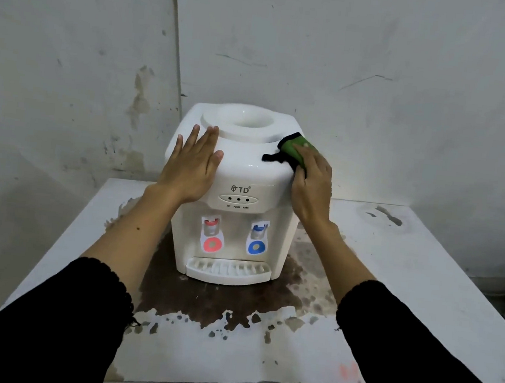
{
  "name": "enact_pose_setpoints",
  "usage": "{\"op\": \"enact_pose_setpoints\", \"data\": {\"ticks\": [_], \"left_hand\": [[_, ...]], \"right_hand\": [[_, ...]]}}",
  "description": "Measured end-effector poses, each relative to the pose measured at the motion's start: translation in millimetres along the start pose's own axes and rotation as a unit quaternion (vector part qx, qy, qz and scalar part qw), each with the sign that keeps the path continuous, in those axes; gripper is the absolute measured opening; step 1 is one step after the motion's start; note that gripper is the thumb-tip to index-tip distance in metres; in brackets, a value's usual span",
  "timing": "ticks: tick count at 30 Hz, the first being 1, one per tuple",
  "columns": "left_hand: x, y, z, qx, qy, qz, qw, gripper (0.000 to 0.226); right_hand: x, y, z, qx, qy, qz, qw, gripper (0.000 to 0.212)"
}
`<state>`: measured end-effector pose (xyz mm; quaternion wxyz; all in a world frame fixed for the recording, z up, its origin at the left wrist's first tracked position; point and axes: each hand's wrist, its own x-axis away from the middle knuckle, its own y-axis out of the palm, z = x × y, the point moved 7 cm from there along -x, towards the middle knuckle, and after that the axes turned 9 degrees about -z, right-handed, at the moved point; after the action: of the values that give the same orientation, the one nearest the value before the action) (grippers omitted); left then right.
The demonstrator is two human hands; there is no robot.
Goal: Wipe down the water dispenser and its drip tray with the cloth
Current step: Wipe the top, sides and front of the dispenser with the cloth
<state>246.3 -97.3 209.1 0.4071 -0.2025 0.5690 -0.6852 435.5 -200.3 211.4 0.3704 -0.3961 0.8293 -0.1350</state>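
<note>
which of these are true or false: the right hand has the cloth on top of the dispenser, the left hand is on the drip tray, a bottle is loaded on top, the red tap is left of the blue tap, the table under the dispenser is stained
1. The right hand presses the green cloth on the top of the water dispenser. True.
2. The left hand is on the drip tray. False: it lies flat on the dispenser's upper left side; nothing touches the tray.
3. A bottle is loaded on top. False: the bottle well is open and has no bottle in it.
4. The red tap is left of the blue tap in this view. True.
5. The table is stained under the dispenser. True: a dark brown patch spreads around its base.
</note>
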Motion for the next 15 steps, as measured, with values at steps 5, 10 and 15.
{"op": "enact_pose_setpoints", "data": {"ticks": [5,10,15], "left_hand": [[-1.6,-1.4,-1.3,0.053,0.004,-0.009,0.999,0.052],[10.7,-9.8,4.2,0.173,0.030,0.073,0.982,0.048],[38.8,-23.0,43.8,0.131,0.134,0.227,0.956,0.037]], "right_hand": [[23.1,27.0,-38.7,0.127,-0.069,-0.050,0.988,0.046],[21.3,34.0,-60.1,0.121,-0.029,-0.139,0.982,0.052],[-7.7,16.5,-37.2,0.016,0.060,-0.294,0.954,0.053]]}}
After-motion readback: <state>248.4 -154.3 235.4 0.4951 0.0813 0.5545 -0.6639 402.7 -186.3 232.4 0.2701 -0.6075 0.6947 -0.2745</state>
